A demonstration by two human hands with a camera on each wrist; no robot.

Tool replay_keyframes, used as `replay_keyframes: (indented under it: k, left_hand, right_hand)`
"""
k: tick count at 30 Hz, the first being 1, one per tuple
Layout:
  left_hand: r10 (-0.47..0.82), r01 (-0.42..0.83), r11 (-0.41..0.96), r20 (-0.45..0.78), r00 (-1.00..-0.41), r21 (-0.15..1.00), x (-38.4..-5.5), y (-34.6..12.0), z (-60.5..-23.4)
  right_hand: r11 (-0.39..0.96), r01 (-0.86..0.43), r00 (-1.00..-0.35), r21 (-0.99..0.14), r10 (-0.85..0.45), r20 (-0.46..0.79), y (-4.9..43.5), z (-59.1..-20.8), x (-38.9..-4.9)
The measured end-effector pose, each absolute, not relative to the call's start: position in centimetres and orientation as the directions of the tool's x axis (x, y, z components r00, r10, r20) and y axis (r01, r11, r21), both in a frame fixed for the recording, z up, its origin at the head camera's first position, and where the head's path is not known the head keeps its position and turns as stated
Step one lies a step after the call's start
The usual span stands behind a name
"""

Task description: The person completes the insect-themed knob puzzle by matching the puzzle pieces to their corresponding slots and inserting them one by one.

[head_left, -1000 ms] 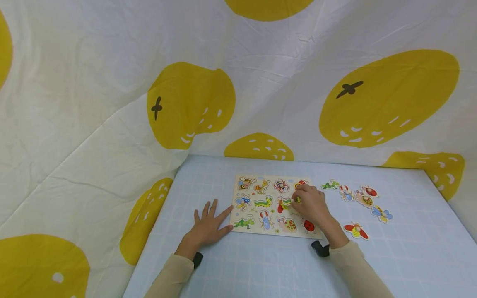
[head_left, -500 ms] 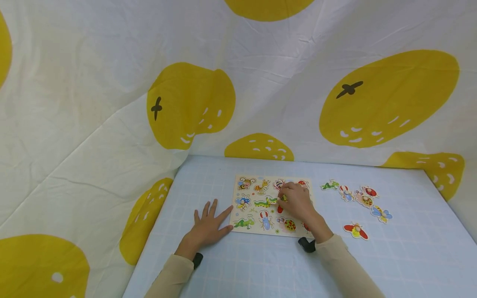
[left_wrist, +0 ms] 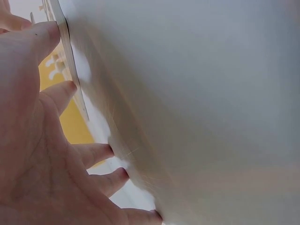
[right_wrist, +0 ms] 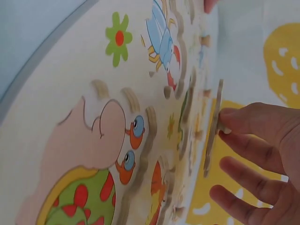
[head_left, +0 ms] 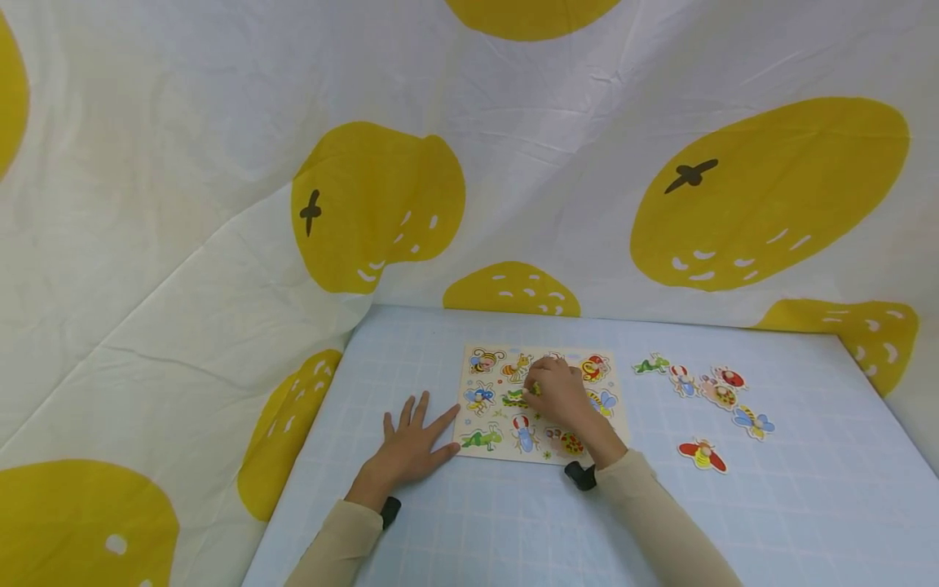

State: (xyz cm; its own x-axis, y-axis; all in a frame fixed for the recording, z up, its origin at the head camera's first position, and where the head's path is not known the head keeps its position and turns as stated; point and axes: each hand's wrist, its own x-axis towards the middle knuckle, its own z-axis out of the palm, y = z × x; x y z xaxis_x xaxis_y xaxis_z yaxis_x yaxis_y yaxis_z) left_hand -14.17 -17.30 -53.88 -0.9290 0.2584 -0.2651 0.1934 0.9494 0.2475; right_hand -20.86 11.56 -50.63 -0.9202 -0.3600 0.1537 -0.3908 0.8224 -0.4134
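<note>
In the head view a wooden peg puzzle board (head_left: 622,428) with printed insect pictures lies on the table. My right hand (head_left: 559,398) is over its middle row, at the green caterpillar picture. Thumb and index finger pinch the small knob of a thin puzzle piece (right_wrist: 212,136), seen edge-on in the right wrist view and standing off the board's face there; the other fingers are loosely bent. Its green parts beside the fingers in the earlier head frames look like a caterpillar. My left hand (head_left: 411,447) lies with fingers spread, thumb and index fingertips at the board's left edge.
Right of the board lie loose puzzle pieces: a grasshopper (head_left: 650,364), a stag beetle (head_left: 683,381), a snail (head_left: 719,393), a ladybird (head_left: 729,377), a blue-winged insect (head_left: 753,422) and a red-winged one (head_left: 703,455). A patterned cloth (head_left: 543,228) hangs behind the table.
My right hand has moved left across the board with the puzzle piece, from its right side to the caterpillar picture, uncovering pictures on the right. The left hand stays in place.
</note>
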Motion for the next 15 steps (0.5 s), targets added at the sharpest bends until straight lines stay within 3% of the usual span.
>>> replay_keyframes:
  k: [15]
  left_hand:
    - [0.252,0.189,0.951,-0.265,-0.931,0.243,-14.3,-17.3,-53.9]
  right_hand:
    - [0.848,-0.375,-0.925,-0.376,-0.372,0.082,10.2,-51.5,-21.5]
